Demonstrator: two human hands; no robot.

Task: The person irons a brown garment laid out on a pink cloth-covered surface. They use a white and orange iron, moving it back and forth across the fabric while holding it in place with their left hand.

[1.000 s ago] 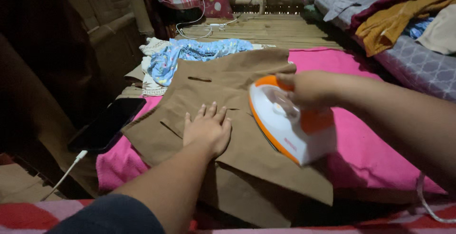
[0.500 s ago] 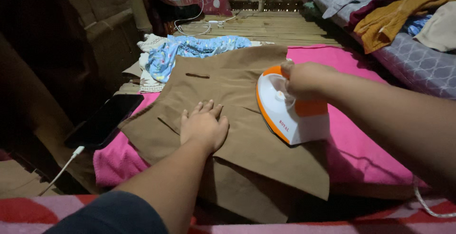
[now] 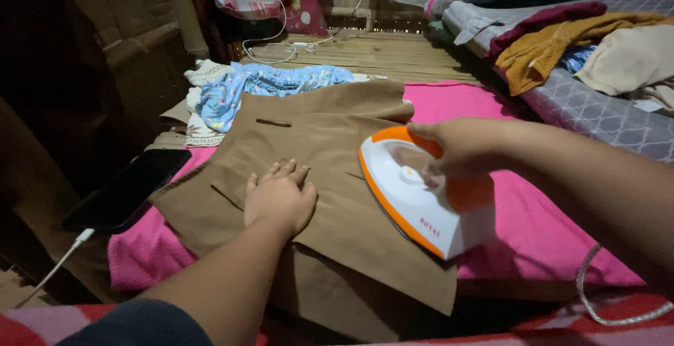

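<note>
Looking down from the head view, we see our right hand wrapped around the handle of the white and orange iron, fingers closed on it, with the iron's sole resting on the right part of the brown garment where it meets the pink towel. The iron's long axis runs from its pointed nose, aimed toward the far left edge of the towel, back to its broad heel near us on the right. Our left hand lies flat on the brown garment just left of the iron, fingers together and stretched out, holding nothing, only pressing the cloth; it is the nearer hand to the unpressed middle of the garment, which stretches away from the iron's nose toward the far edge. A dark phone with its cable lies off the towel's left edge, and a blue patterned cloth lies beyond the garment's far edge. The iron's handle is mostly hidden under our right hand, its cord is cut off at the near right, and the near hem of the garment is lost in shadow.
</note>
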